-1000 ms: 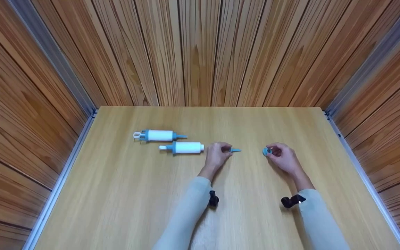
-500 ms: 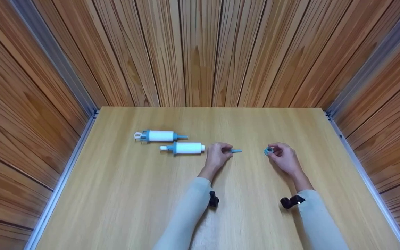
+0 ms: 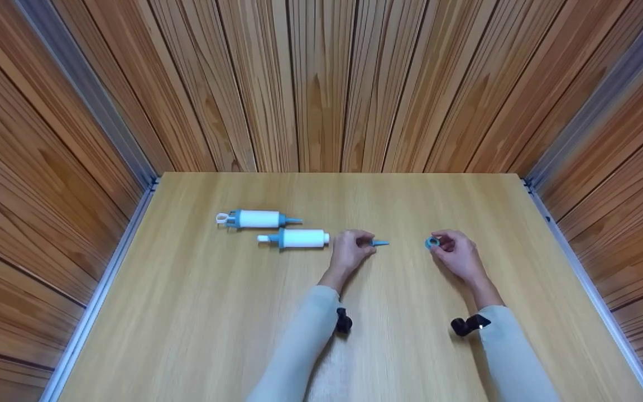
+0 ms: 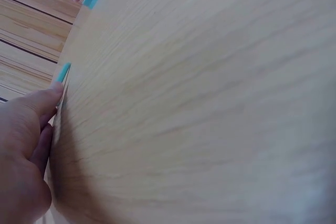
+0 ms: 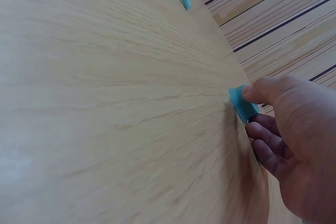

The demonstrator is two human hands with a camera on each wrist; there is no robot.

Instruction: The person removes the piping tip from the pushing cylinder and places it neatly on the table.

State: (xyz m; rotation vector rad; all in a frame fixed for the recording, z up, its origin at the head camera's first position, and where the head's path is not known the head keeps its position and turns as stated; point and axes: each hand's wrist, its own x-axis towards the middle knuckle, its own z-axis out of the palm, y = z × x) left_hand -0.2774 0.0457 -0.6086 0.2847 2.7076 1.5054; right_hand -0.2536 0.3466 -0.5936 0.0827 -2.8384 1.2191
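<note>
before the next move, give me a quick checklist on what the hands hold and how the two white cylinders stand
1. Left hand holding the blue nozzle: ok, pinched, narrow end pointing toward the other hand.
2. Right hand holding the blue ring: ok, between thumb and fingers.
3. Both held pieces apart: ok, with a gap between them.
4. Nearer white cylinder fitted with a nozzle: not ok, its right end shows only a white stub.
5. Farther white cylinder fitted with a nozzle: ok, a tapered blue tip at its right end.
6. Any thread inside the ring: cannot tell, too small to see.
</note>
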